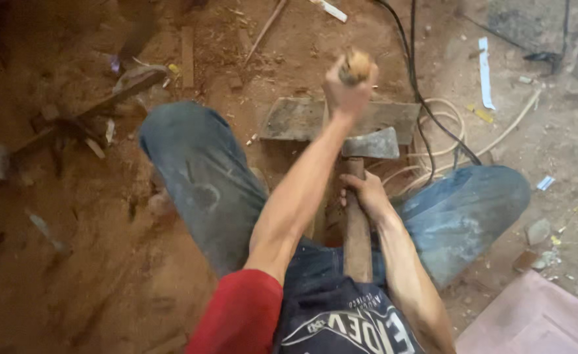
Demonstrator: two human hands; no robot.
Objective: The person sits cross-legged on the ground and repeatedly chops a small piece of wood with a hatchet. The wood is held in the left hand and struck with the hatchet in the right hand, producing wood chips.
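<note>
Left hand [349, 85] raised, grip closed tight round small tan wood piece [356, 66], blurred. Plank [295, 119] on dirt floor just below that grip. Right hand [366, 194] lower, between knees, grip wrapped round axe [361, 196] handle; axe head just above right grip, beside plank. Cables [427, 105] and pale hose [450, 134] right of both grips.

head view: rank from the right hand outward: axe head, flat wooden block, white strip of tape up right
From the right hand, which grips the wooden handle:
1. Axe head, just above the hand.
2. Flat wooden block, on the dirt floor beyond the axe head, up and left.
3. White strip of tape, farthest, on the floor upper right.
</note>
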